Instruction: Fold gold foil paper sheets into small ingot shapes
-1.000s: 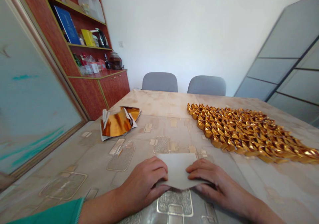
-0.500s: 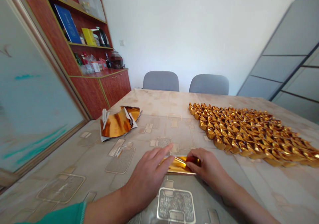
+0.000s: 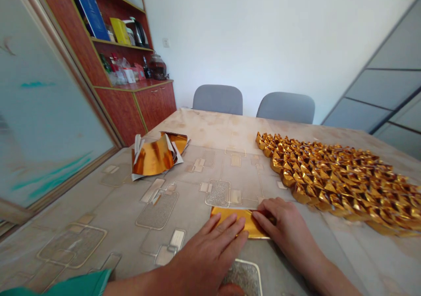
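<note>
A folded strip of shiny gold foil paper (image 3: 251, 226) lies flat on the table in front of me. My left hand (image 3: 212, 247) rests over its left part, palm down, with the fingers stretched out across the foil. At the right end, my right hand (image 3: 287, 223) has its thumb and fingers closed on the strip. The right tip of the strip is partly hidden under those fingers.
Rows of folded gold foil pieces (image 3: 335, 177) cover the table's right side. A loose stack of gold foil sheets (image 3: 154, 158) lies at the left. Two grey chairs (image 3: 217, 99) stand behind the patterned tablecloth (image 3: 210, 131), and a red-brown cabinet (image 3: 120, 116) is at back left.
My left hand has come down and nearer to me, flattening onto the foil strip. The right hand still holds the right end. The view has tilted slightly downward.
</note>
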The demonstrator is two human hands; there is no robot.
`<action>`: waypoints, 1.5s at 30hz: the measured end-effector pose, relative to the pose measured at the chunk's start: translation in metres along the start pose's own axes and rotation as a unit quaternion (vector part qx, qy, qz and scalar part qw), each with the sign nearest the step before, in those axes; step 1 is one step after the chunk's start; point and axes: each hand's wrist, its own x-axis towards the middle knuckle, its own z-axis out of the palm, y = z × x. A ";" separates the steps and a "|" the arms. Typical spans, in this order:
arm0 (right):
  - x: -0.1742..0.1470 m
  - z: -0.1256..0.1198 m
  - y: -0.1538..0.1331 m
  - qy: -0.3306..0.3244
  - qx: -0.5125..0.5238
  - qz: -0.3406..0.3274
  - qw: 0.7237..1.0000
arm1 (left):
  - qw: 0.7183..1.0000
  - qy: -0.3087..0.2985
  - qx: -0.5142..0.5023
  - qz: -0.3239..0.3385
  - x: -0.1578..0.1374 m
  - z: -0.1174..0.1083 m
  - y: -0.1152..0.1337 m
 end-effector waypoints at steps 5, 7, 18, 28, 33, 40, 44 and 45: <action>-0.001 0.006 0.003 0.011 -0.024 -0.005 1.000 | 1.000 -0.005 -0.012 0.008 0.003 0.002 -0.002; 0.000 0.007 0.003 0.015 -0.029 -0.006 0.999 | 1.000 -0.009 -0.007 0.005 0.004 0.002 -0.002; 0.003 0.009 0.001 0.018 -0.081 -0.020 0.996 | 0.999 -0.028 0.015 -0.001 0.006 0.000 -0.001; -0.022 -0.002 -0.006 0.118 -0.114 -0.174 0.971 | 0.996 -0.074 0.018 -0.043 0.007 -0.014 0.010; -0.051 0.002 -0.013 0.058 -0.101 -0.224 0.968 | 0.994 -0.085 0.014 -0.061 0.008 -0.024 0.016; -0.054 0.000 -0.008 0.057 -0.106 -0.217 0.969 | 0.998 -0.060 0.002 -0.014 0.004 -0.033 0.008; -0.053 -0.002 -0.007 0.023 -0.086 -0.197 0.976 | 0.999 -0.048 0.021 -0.001 -0.009 -0.038 -0.003; -0.053 -0.003 -0.007 0.016 -0.082 -0.196 0.977 | 0.999 -0.047 0.027 -0.005 -0.014 -0.039 -0.006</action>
